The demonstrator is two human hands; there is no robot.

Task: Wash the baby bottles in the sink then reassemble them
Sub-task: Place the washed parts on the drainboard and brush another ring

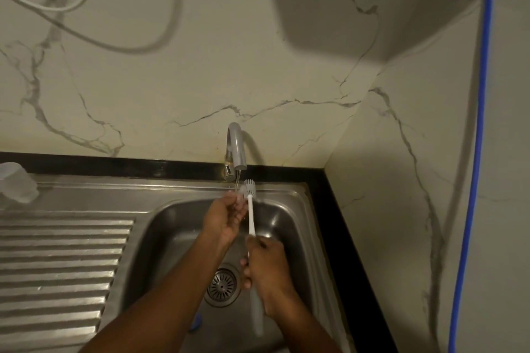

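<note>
1. marbled wall panels back a steel sink (pixel 166 226) set in a black worktop (pixel 338 238), with a ridged draining board (pixel 57 252) on its left. the tap (pixel 238 149) runs a thin stream.
2. the left hand (pixel 226 218) pinches a small clear part (pixel 240 200) at its fingertips, directly under the stream and over the far side of the basin.
3. the right hand (pixel 266 269) is wrapped round the handle of a white brush (pixel 251 218). its bristle head sits right at the clear part, though touching or just beside is hard to tell.
4. the part looks light, thin and probably soft, and wet as it is, it is likely slippery. a firm pinch at its rim or base seems the safest hold, kept low over the basin so a slip costs little. the brush looks light with a stiff stem, easy to steer from the handle.
5. fingers and water cover most of the part, so teat, ring or cap cannot be told apart.
6. no bottle body shows plainly. a blurred translucent container (pixel 15 183) at the board's far left may be one piece.
7. a blue thing (pixel 196 321) on the basin floor is half hidden by the left forearm.
</note>
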